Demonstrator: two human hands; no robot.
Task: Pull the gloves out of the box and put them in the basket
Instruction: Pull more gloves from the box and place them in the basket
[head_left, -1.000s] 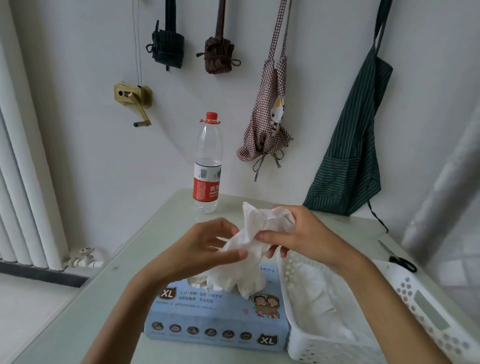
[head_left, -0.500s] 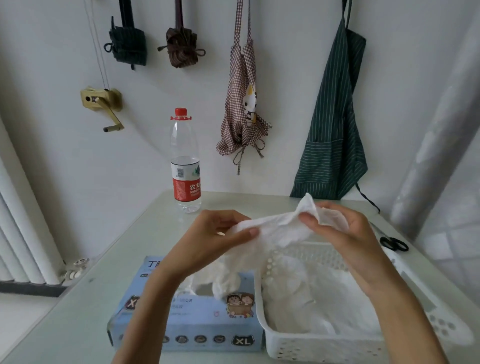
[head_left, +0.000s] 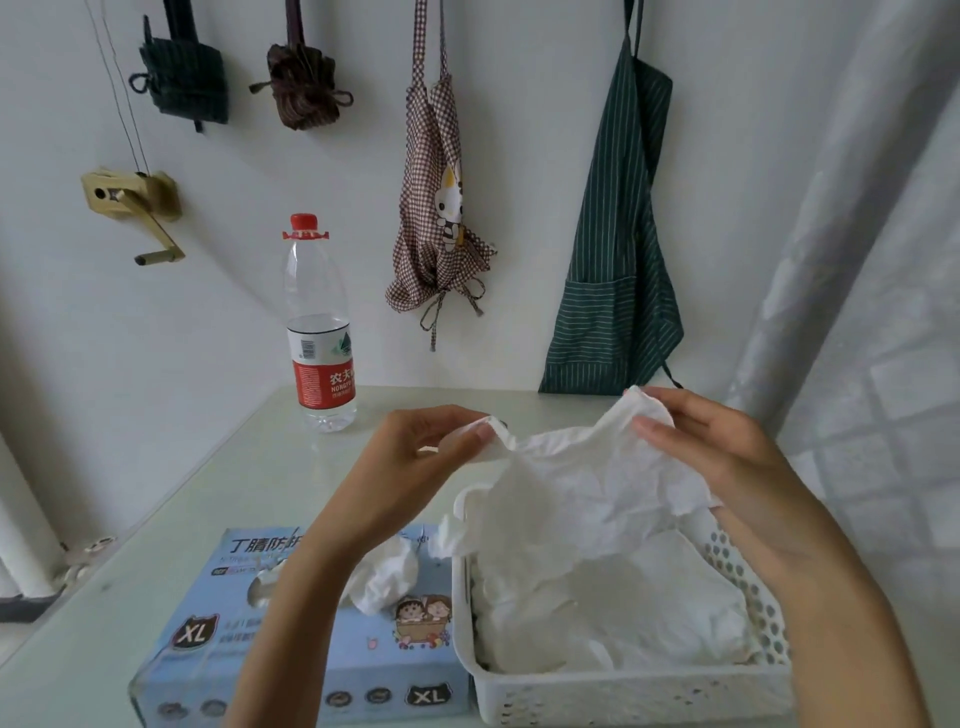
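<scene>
A crumpled white glove (head_left: 576, 493) hangs stretched between my two hands above the white perforated basket (head_left: 623, 693). My left hand (head_left: 415, 457) pinches its left corner and my right hand (head_left: 711, 447) pinches its upper right edge. Several white gloves (head_left: 623, 613) lie piled inside the basket. The light blue glove box (head_left: 291, 670) marked XL lies flat just left of the basket. Another white glove (head_left: 387, 577) sticks up out of the box's top slot, partly behind my left forearm.
A clear water bottle (head_left: 319, 332) with a red cap and label stands at the table's back left. Aprons (head_left: 621, 249) and folded cloth bundles hang on the wall behind. A radiator (head_left: 21, 519) stands to the left of the pale table (head_left: 234, 478).
Both hands have carried the glove from above the box rightward over the basket and spread it wider between them. The view has shifted right.
</scene>
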